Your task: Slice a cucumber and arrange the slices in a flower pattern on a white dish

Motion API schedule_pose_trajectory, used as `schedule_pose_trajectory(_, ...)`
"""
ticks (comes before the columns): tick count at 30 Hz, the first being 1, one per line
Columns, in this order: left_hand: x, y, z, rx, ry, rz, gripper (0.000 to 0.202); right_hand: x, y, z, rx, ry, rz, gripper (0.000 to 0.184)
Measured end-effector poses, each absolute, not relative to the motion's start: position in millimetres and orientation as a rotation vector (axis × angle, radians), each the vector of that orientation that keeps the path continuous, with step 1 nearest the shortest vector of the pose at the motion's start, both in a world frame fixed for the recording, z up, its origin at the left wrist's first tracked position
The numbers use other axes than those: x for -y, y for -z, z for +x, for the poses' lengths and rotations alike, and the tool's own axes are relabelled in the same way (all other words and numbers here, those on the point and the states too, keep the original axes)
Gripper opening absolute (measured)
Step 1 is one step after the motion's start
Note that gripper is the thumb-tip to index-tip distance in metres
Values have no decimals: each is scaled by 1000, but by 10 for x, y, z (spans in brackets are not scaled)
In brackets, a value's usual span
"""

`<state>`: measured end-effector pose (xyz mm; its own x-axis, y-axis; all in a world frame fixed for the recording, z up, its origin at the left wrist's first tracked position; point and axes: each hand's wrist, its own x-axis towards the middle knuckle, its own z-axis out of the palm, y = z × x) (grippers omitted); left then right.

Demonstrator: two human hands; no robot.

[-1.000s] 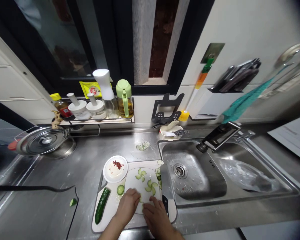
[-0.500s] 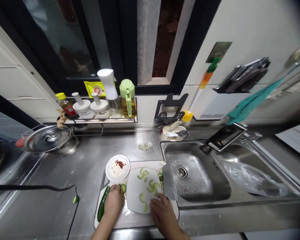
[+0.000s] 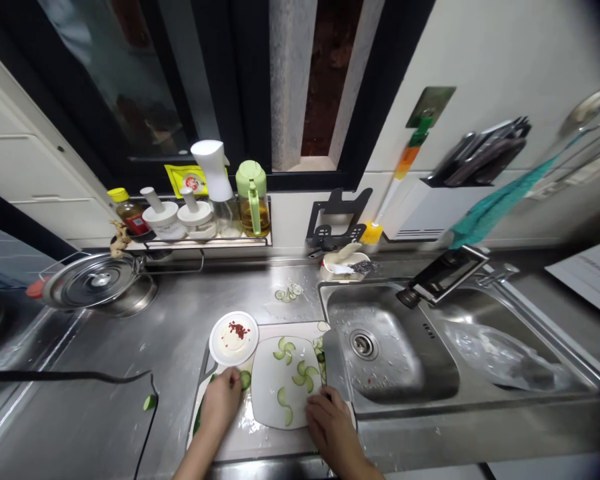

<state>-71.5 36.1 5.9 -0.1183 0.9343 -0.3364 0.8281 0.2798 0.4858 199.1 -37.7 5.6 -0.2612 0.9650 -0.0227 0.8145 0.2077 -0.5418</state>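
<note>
A white cutting board lies at the counter's front edge beside the sink. On it rests a white square plate with several curved cucumber slices. My left hand lies over the cucumber piece left of the plate, fingers curled down near a round cucumber slice. My right hand rests at the plate's front right corner, fingers bent on the rim. A knife blade lies along the board's right side. A small round dish with red flakes stands behind the plate.
The steel sink with a folding tap lies to the right. Loose cucumber slices lie on the counter behind the board. A pot with lid sits at left, below a rack of bottles. A black cable crosses the counter.
My left hand left the plate's front edge and moved left onto the cucumber piece. My right hand shifted slightly right along the plate. Two more slices now lie at the plate's front.
</note>
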Motion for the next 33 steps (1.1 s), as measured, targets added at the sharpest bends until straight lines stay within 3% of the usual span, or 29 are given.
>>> schedule_pose_trajectory(5,-415,-135,-816,-1826,-437,1463,11,270,-22,1953,2057,-703,-1617,20)
schedule_pose_trajectory(9,-455,-177,-741,-1608,-565,1284,20,102,17,1789,1943,-710,-1514,20)
schedule_pose_trajectory(16,-477,-247,-368,-1225,-577,1061,33,-247,-136,1463,1605,-1108,-1601,17)
schedule_pose_trajectory(25,-402,-155,-161,-1240,-543,569,52,-377,-248,1555,1521,-1305,-1566,12)
schedule_pose_trajectory(33,-364,-147,-69,-1146,-527,183,40,-366,-316,1596,1534,-1386,-1535,12)
